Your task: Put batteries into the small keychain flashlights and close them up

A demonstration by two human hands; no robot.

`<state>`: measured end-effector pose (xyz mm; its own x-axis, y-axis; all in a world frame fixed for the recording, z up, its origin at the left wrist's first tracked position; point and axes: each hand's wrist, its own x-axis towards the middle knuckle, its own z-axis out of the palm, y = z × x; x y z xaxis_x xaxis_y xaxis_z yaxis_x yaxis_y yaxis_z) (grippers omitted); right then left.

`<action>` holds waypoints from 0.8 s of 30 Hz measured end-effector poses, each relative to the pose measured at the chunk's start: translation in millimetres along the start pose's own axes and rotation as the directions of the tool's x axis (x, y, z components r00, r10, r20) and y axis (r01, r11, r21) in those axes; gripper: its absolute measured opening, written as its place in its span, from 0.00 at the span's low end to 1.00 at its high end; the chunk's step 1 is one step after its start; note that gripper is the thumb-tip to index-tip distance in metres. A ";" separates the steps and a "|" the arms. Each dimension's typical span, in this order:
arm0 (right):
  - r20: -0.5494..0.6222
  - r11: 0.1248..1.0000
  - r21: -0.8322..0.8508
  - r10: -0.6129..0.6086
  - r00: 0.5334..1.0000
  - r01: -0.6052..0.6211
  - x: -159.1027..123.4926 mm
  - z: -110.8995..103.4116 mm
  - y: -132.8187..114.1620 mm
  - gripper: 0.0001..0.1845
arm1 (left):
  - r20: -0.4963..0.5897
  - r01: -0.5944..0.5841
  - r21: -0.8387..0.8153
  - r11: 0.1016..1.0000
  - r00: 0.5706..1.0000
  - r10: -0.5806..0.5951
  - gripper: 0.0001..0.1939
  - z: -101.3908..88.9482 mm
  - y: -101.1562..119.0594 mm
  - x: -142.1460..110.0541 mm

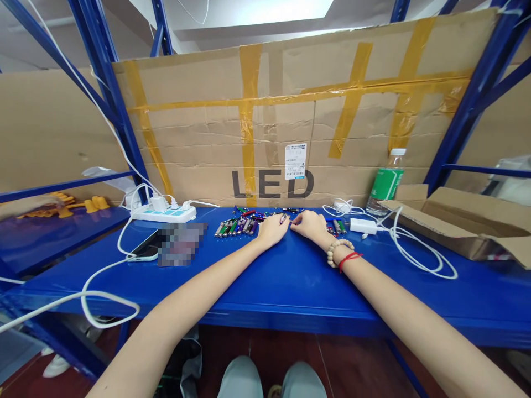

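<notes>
My left hand [272,230] is closed at the middle of the blue shelf, and a small purple-and-silver cylinder [283,219] shows at its fingertips. Just beside it, my right hand [311,225] has its fingers pinched together, pointing toward the left fingertips; whatever they grip is too small to make out. A beaded bracelet and a red string circle the right wrist. Left of my hands lies a row of small metal cylinders [236,227] in green, purple, red and silver. A few more cylinders [338,226] lie to the right, partly behind the right hand.
On the left are a white power strip [164,213], a phone [146,247] and loose cables. A white adapter [363,225] with coiled cable, a green-labelled bottle [385,185] and an open cardboard box [464,221] occupy the right. A taped cardboard sheet [199,149] stands behind.
</notes>
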<state>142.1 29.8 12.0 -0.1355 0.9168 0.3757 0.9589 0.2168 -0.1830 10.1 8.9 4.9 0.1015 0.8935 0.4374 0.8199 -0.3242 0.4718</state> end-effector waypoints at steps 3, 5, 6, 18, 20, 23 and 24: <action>0.010 1.000 -0.013 -0.007 1.000 0.007 0.4 -2.9 -0.9 0.09 | 0.000 0.014 -0.040 0.999 1.000 -0.014 0.18 -0.1 -1.7 0.9; 0.008 0.999 -0.029 -0.019 1.000 0.019 0.6 -4.9 -1.6 0.08 | 0.002 0.028 -0.066 0.997 1.000 -0.028 0.19 -0.5 -2.6 1.6; 0.006 0.999 -0.036 -0.026 1.000 0.026 0.6 -5.7 -1.8 0.08 | 0.005 0.034 -0.078 0.996 0.999 -0.034 0.19 -0.7 -2.9 1.9; 0.014 0.998 -0.010 -0.069 0.998 0.069 -1.5 -0.3 -0.6 0.15 | 0.019 0.031 -0.177 0.984 0.999 -0.028 0.19 -1.2 -1.2 1.2; 0.033 0.995 -0.013 -0.096 0.995 0.097 -0.5 -0.1 0.0 0.14 | 0.015 0.033 -0.192 0.981 0.999 -0.030 0.19 0.0 -2.2 2.1; 0.048 0.991 -0.018 -0.133 0.990 0.134 1.0 0.5 0.9 0.12 | 0.006 0.026 -0.227 0.974 1.000 -0.025 0.19 2.4 -5.7 4.4; 0.046 0.989 -0.021 -0.143 0.989 0.144 1.4 0.9 1.1 0.12 | -0.002 0.021 -0.243 0.970 1.000 -0.022 0.18 3.4 -7.3 5.3</action>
<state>142.7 31.6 11.5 -0.2825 0.8907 0.3561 0.9343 0.3396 -0.1083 6.6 17.1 1.2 0.0822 0.9001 0.4279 0.6605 -0.3707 0.6529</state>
